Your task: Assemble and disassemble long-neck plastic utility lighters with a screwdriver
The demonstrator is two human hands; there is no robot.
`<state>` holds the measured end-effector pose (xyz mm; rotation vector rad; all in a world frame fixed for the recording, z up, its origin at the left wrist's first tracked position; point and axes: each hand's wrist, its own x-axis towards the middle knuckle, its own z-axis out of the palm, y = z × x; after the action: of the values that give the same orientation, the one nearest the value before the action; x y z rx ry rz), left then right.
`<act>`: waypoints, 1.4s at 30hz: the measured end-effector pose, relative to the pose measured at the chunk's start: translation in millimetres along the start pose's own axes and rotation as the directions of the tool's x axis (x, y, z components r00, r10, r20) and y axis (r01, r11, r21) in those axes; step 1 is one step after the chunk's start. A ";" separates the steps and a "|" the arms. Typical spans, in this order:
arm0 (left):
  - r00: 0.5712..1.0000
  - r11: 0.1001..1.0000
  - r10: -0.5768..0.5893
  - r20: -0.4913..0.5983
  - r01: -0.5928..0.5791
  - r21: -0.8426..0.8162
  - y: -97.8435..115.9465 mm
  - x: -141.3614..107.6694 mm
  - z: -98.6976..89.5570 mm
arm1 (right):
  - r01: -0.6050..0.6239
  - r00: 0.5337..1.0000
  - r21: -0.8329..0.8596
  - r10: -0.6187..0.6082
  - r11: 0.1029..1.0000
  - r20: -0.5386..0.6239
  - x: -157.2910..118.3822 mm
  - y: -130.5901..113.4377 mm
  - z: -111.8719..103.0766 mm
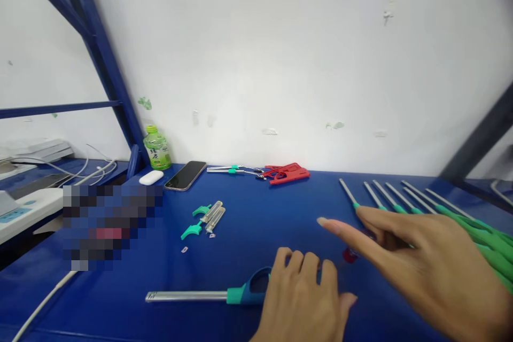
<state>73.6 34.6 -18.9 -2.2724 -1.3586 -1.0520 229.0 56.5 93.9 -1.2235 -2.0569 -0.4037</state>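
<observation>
A long-reach lighter (186,296) with a silver barrel, teal collar and dark blue handle lies crosswise at the front of the table. My left hand (302,299) is over its handle, fingers curled down around it and hiding most of it. To the right, my right hand (425,262) is raised with the thumb stretched away from the bent fingers. Beneath that hand shows a small dark red object (350,255), partly covered, its kind unclear. Several green lighters (481,232) lie side by side at the right, partly behind my right hand.
Teal triggers (192,231) and clear fuel tanks (216,219) lie mid-table. Behind them are red handle shells (290,172) and metal barrels with wires (224,170). A phone (186,176), white case (151,177), green bottle (157,148) and power strip (32,208) are at left.
</observation>
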 end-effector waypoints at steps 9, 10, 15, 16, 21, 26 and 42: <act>0.995 0.997 -0.016 -0.099 0.023 0.073 7.2 -1.0 11.3 | -0.102 0.976 0.082 0.083 0.991 0.201 -15.7 23.1 -11.2; 0.996 0.998 -0.004 -0.089 0.009 0.062 4.9 -0.5 8.4 | -0.128 0.966 0.148 0.090 0.981 0.241 -17.5 26.2 -14.3; 0.994 0.994 0.106 -0.027 -0.106 0.017 -7.9 1.4 -3.4 | -0.194 0.952 0.276 0.114 0.941 0.284 -16.3 27.7 -21.5; 0.993 0.993 0.113 -0.019 -0.113 0.013 -9.3 1.6 -4.4 | -0.196 0.952 0.285 0.112 0.938 0.284 -14.0 25.0 -21.6; 0.995 0.995 0.097 0.028 -0.096 -0.018 -11.8 1.4 -5.2 | -0.179 0.945 0.321 0.073 0.930 0.318 -5.1 11.3 -22.7; 0.993 0.995 0.093 0.078 -0.090 -0.046 -12.0 0.0 -7.0 | -0.111 0.970 0.197 0.063 0.974 0.234 -2.3 12.1 -21.8; 0.993 0.989 0.093 0.075 -0.083 -0.123 -13.9 -3.6 -5.2 | -0.211 0.960 0.359 0.123 0.909 0.251 -14.9 29.1 -32.5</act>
<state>58.4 36.5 -19.5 -2.4624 -1.2427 -1.0501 271.9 42.8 104.0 -1.2295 -2.0654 0.2237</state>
